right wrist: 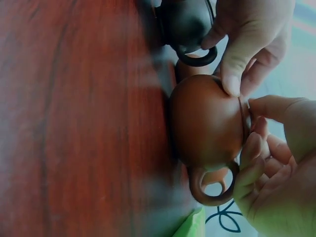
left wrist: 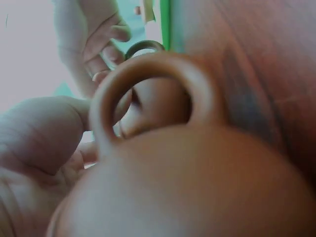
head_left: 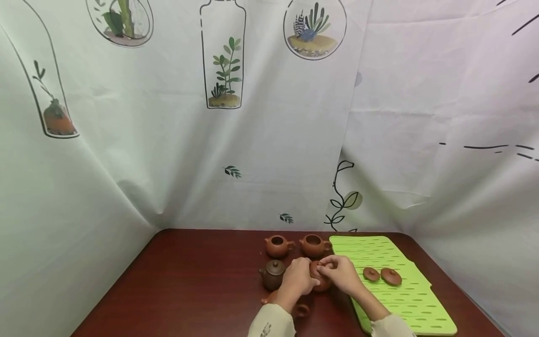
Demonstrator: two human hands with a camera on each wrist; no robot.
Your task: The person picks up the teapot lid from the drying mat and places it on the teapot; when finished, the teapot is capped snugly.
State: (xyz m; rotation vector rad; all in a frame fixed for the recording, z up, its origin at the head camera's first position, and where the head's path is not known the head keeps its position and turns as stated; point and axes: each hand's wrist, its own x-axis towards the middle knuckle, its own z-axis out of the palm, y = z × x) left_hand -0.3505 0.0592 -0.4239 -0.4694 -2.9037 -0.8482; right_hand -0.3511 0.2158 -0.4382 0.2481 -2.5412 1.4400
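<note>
A reddish-brown clay teapot (head_left: pixel 321 283) stands on the table between both hands. My left hand (head_left: pixel 298 277) holds it from the left side, with the thumb (right wrist: pixel 231 81) against its upper body near the rim. At the top of this teapot my right hand (head_left: pixel 342 273) pinches the lid (right wrist: pixel 246 118), which sits at the opening; the fingers cover most of it. The ring handle (right wrist: pixel 210 197) points to the right hand's side. A lidded dark brown teapot (head_left: pixel 273 275) stands just left of the left hand. Another brown teapot (left wrist: pixel 192 182) lies nearer, partly under the left forearm.
Two lidless brown teapots, one at the left (head_left: pixel 276 251) and one at the right (head_left: pixel 312 249), stand at the back. On the right lies a green mat (head_left: pixel 396 306) bearing a smaller lid (head_left: pixel 371 274) and a larger lid (head_left: pixel 391 276). A printed curtain hangs behind the dark red table (head_left: pixel 189 281).
</note>
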